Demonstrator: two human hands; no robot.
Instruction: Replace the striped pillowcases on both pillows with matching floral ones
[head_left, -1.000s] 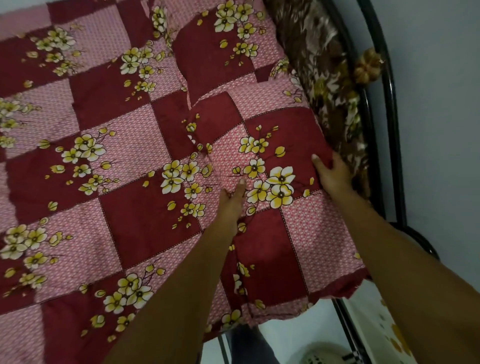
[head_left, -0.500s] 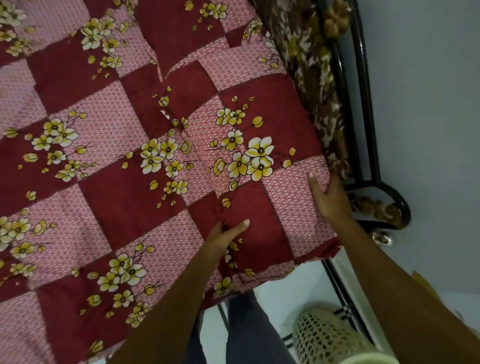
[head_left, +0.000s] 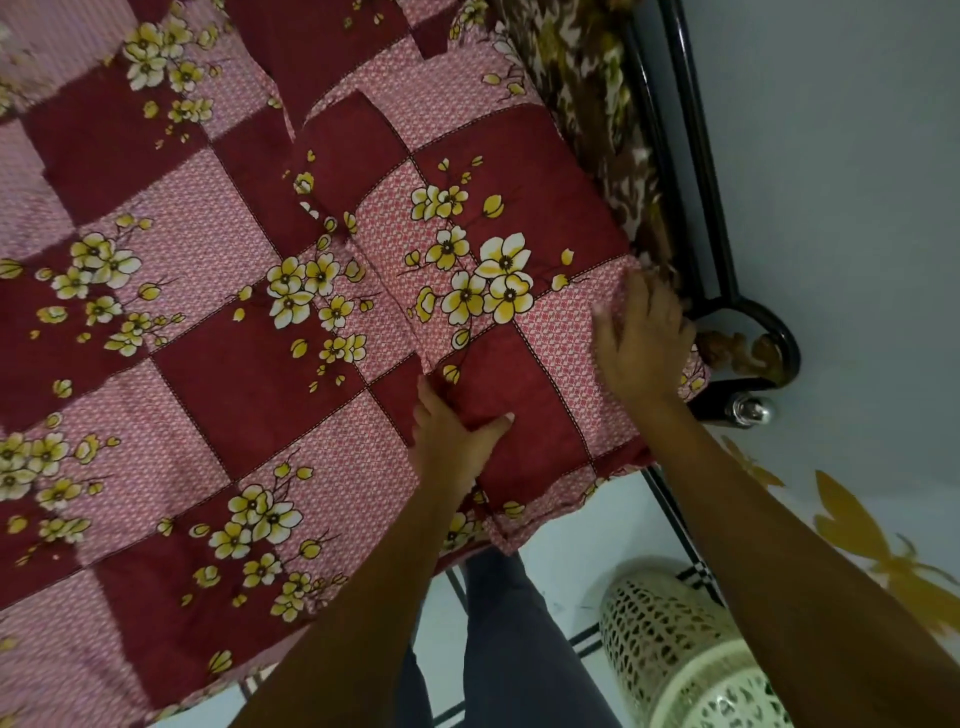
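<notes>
A pillow (head_left: 498, 291) in a floral case of maroon and pink squares with yellow-white flowers lies at the bed's near right corner. It matches the bedsheet (head_left: 171, 332) under it. My left hand (head_left: 454, 431) lies flat on the pillow's near left edge, fingers spread. My right hand (head_left: 641, 338) presses flat on its right side near the bed frame, fingers apart. A second floral pillow (head_left: 332, 47) lies beyond, at the top. No striped case shows.
A black metal bed frame (head_left: 696, 171) runs along the right, with brown patterned fabric (head_left: 597, 104) against it. A cream lattice basket (head_left: 685, 654) stands on the white tiled floor below. A pale wall (head_left: 841, 208) with yellow decals is at right.
Both hands have slid down the pillow toward its near end, and my view has shifted down, bringing the basket and floor into sight.
</notes>
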